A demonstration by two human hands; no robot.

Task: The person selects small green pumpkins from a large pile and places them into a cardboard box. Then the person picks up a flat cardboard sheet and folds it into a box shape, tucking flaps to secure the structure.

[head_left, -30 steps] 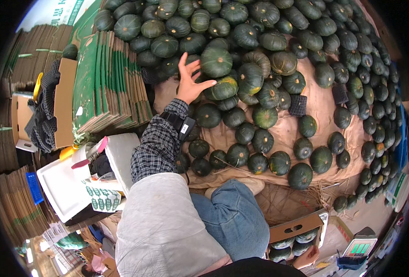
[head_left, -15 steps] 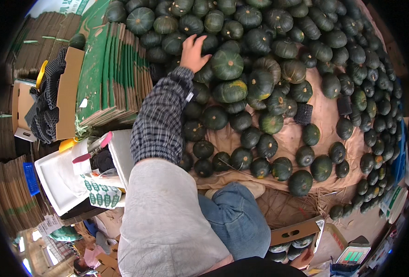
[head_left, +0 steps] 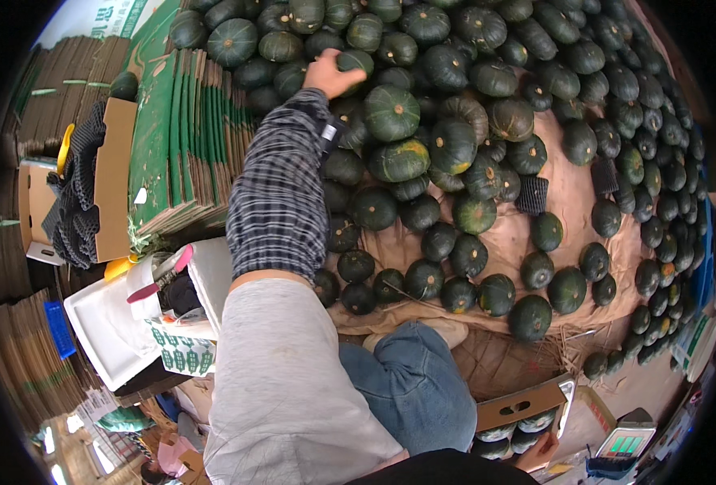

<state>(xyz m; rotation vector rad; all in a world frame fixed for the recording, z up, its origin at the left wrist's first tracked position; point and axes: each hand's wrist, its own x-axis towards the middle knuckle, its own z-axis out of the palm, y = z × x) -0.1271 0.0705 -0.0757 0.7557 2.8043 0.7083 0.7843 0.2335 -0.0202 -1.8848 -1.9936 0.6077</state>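
My left hand [head_left: 332,75] reaches far up into a large pile of squashes. Its fingers and thumb are closed round a small dark green squash [head_left: 356,62]. Close by sit a rounder, ribbed green squash [head_left: 392,112] and one with a yellow-orange patch [head_left: 399,161]. At the lower right, my right hand [head_left: 541,453] is at the side of an open cardboard box [head_left: 499,411] and seems to grip its edge. Several squashes [head_left: 536,422] lie inside that box. Part of the right hand is hidden below the box's edge.
Flattened green-and-brown cartons [head_left: 188,137] stand stacked left of the pile. Beyond them, black foam netting [head_left: 87,190] fills a box. A white foam box [head_left: 115,339] stands nearer. A scale with a lit display [head_left: 623,443] is at the lower right. Loose squashes lie on brown sheeting [head_left: 487,267].
My left hand, spread above the squashes earlier, has closed on a small one and moved slightly up and left. The right hand has shifted slightly along the box's side.
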